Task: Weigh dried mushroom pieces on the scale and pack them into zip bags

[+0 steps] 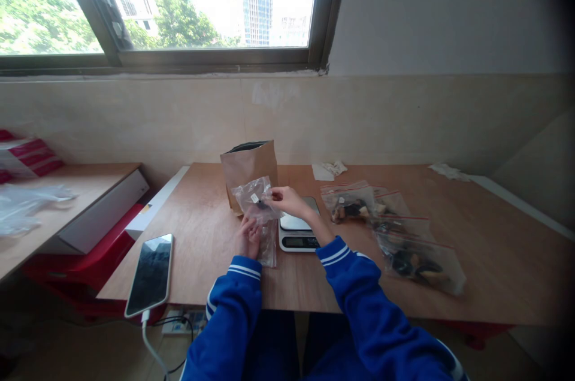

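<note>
Plastic hangs between my two hands: a small clear bag (246,194) held up over the table (202,273), just in front of an upright brown paper bag (251,168) whose mouth gapes. My right hand (291,201) pinches the clear bag's right side between thumb and fingertips, while my left hand (248,238) sits at its lower edge, fingers curled up toward it; I can't tell how firmly those close on the film. Inside I see a white label (254,197) and something small and dark, too little of it showing to name. Beneath, beside my left hand, another clear bag (269,252) lies flat on the wood. My right forearm crosses above a white kitchen scale (284,242) with a metal plate and a dark display. To the right, several red-edged zip bags (417,262) overlap one another, holding dark and tan pieces. Crumpled tissue (327,172) lies near the wall. On my left, a phone (150,276) rests by the table's edge, a white cable (153,345) plugged into its lower end.
</note>
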